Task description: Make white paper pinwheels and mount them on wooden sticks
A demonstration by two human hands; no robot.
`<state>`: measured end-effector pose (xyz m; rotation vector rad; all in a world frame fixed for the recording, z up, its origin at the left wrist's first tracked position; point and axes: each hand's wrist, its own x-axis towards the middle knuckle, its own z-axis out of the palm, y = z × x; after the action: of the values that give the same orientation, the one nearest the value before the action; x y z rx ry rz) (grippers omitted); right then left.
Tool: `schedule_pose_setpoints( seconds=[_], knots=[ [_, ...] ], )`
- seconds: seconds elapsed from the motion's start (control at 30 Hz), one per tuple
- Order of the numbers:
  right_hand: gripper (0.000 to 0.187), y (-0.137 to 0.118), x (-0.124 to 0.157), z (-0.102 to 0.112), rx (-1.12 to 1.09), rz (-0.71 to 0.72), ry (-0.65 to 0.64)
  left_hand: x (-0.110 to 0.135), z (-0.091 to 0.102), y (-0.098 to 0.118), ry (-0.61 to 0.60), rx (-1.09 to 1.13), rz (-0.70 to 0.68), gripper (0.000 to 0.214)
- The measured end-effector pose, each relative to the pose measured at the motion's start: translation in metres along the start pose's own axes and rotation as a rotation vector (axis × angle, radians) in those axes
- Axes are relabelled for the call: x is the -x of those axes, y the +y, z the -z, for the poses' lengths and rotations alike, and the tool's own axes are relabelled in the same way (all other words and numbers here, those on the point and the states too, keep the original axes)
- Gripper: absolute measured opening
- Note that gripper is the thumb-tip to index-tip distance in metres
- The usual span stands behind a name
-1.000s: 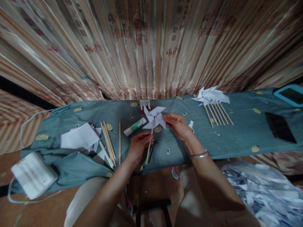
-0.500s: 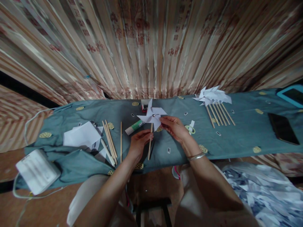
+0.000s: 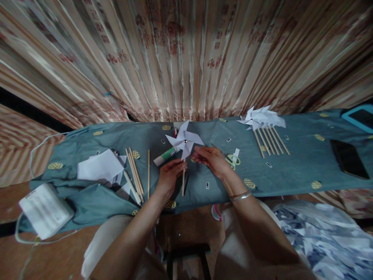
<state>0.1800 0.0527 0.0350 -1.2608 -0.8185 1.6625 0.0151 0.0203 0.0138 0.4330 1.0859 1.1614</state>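
Observation:
My left hand [image 3: 170, 175] pinches the wooden stick [image 3: 183, 184] of a white paper pinwheel [image 3: 184, 140], holding it upright over the blue-grey cloth [image 3: 291, 171]. Beside it my right hand [image 3: 211, 159] has its fingers curled at the pinwheel's lower right blade, just under the silver pin at its centre. A bangle circles my right wrist. A green-and-white glue stick [image 3: 166, 156] lies just left of the pinwheel. Green-handled scissors [image 3: 232, 159] lie right behind my right hand.
Several finished pinwheels [image 3: 262, 120] lie at the back right. Loose sticks [image 3: 135, 175] and white paper [image 3: 100, 167] lie left. A dark phone [image 3: 349, 158] and blue-cased tablet [image 3: 359, 116] sit far right, a white box [image 3: 45, 210] with cable at the left edge. Curtains hang behind.
The pinwheel has moved up and slightly left, and its blades have turned. My right hand shifted left along its lower edge, which uncovered the scissors behind it.

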Motion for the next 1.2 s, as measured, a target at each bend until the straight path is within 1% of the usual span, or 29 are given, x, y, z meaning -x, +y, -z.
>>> schedule_pose_setpoints(
  seconds=[0.07,0.13,0.17,0.2,0.23,0.27,0.33,0.43,0.57,0.77,1.07,1.2],
  knots=[
    [0.051,-0.001,0.000,0.009,0.124,0.086,0.062,-0.001,0.000,0.003,0.003,0.009,0.004,0.040],
    [0.054,-0.004,-0.003,0.020,0.267,0.250,0.201,-0.002,0.000,0.004,0.005,0.015,0.015,0.039],
    [0.053,-0.006,-0.005,0.025,0.287,0.321,0.280,-0.002,0.000,0.004,0.006,0.014,0.022,0.039],
    [0.051,-0.009,-0.007,0.029,0.267,0.367,0.332,-0.001,0.000,0.004,0.006,0.009,0.033,0.038],
    [0.049,-0.011,-0.010,0.030,0.231,0.394,0.353,-0.001,0.000,0.003,0.005,-0.002,0.045,0.038],
    [0.048,-0.013,-0.012,0.031,0.191,0.404,0.352,0.000,-0.001,0.002,0.000,-0.017,0.056,0.039],
    [0.047,-0.016,-0.015,0.028,0.126,0.392,0.298,0.002,-0.001,0.000,-0.021,-0.055,0.072,0.040],
    [0.046,-0.018,-0.018,0.020,0.065,0.333,0.208,0.004,-0.001,-0.002,-0.048,-0.096,0.075,0.042],
    [0.044,-0.017,-0.016,0.017,0.019,0.263,0.145,0.003,0.000,-0.004,-0.058,-0.111,0.069,0.042],
    [0.044,-0.019,-0.013,0.016,0.044,0.238,0.103,0.002,0.001,-0.006,-0.064,-0.114,0.058,0.042],
    [0.036,-0.015,-0.012,0.015,0.015,0.227,0.116,0.001,0.001,-0.005,-0.060,-0.104,0.022,0.034],
    [0.034,-0.013,-0.012,0.017,0.000,0.201,0.075,-0.001,0.001,-0.005,-0.050,-0.096,0.009,0.035]
  ],
)
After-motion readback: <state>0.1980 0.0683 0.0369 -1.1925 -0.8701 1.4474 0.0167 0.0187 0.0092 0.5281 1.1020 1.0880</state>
